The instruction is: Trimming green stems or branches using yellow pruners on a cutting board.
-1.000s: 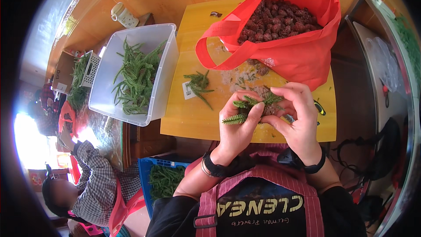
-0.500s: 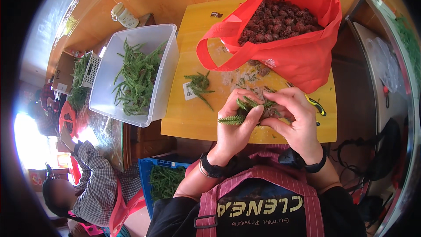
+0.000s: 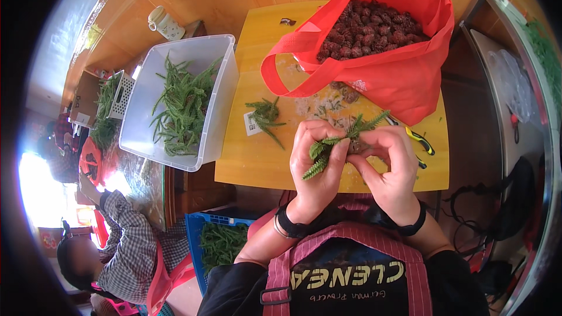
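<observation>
Over the front of the yellow table, my left hand (image 3: pixel 319 184) pinches a bunch of green fir-like sprigs (image 3: pixel 317 167) between thumb and fingers. My right hand (image 3: pixel 397 161) grips the same bunch from the other side, at a brownish lump (image 3: pixel 355 146) that could be a small pine cone; the fingers partly hide it. One sprig tip points up and right above my right hand. Just beyond my hands, green clippings (image 3: pixel 331 105) and pale debris litter the tabletop. A similar green sprig bunch (image 3: pixel 264 114) lies to the left, beside a white card (image 3: pixel 252 124).
A red bag (image 3: pixel 386 85) full of dark pine cones (image 3: pixel 374 29) stands at the back right. Yellow-and-black handled pliers or cutters (image 3: pixel 421 140) lie right of my hands. At left sits a clear bin (image 3: pixel 221 111) of green sprigs (image 3: pixel 184 105); another person (image 3: pixel 126 240) sits lower left.
The bunch has turned in my hands: a sprig now sticks out up and right, and the left sprigs point more downward. My right hand has shifted slightly.
</observation>
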### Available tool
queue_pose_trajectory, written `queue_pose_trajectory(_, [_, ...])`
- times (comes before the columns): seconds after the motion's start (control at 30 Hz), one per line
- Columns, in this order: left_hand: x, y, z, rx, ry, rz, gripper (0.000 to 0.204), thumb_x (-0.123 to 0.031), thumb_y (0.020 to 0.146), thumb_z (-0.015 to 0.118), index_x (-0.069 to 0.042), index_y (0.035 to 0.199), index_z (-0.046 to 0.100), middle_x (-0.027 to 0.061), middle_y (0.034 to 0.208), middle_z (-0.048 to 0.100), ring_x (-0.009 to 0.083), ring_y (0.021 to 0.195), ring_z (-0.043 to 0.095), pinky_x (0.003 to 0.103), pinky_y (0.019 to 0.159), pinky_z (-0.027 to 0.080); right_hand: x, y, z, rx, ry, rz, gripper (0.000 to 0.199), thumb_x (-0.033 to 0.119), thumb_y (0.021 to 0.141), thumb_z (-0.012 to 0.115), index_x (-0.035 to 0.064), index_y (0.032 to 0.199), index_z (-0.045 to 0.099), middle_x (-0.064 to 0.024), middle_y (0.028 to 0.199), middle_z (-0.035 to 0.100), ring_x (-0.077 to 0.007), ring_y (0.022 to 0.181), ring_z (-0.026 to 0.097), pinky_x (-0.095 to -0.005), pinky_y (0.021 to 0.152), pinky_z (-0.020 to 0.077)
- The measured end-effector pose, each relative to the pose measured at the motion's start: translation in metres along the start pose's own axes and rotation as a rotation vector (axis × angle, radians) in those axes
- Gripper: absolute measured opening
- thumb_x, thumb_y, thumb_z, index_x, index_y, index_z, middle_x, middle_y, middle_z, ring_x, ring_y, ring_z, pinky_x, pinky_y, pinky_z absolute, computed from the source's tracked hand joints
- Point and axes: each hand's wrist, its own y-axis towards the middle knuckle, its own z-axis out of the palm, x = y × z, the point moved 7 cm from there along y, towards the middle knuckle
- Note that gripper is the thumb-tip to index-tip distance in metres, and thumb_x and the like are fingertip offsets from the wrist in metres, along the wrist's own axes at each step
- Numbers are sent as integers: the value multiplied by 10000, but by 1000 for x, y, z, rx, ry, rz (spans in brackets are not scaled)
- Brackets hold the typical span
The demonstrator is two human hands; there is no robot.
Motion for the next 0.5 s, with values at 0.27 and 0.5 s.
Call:
queue_pose_trajectory(0.27, [-4,-4,-1,-117,-48,68,161,74,731,601,-5,859,542,107,862,507,209,803,510,296,714,427,-9,-8,3,-55,23,-73,354,-183,662,650,-35,960,528,-97,1025,421,-159,844,578,-263,737,537])
queue_pose_trajectory(0.5, [-1,-6,1,-106,-62,40,129,57,762,575,-1,873,546,104,872,494,202,810,497,293,721,423,-10,-7,4,-75,103,-13,309,-186,667,643,-29,916,548,-90,1057,411,-158,862,577,-258,742,537])
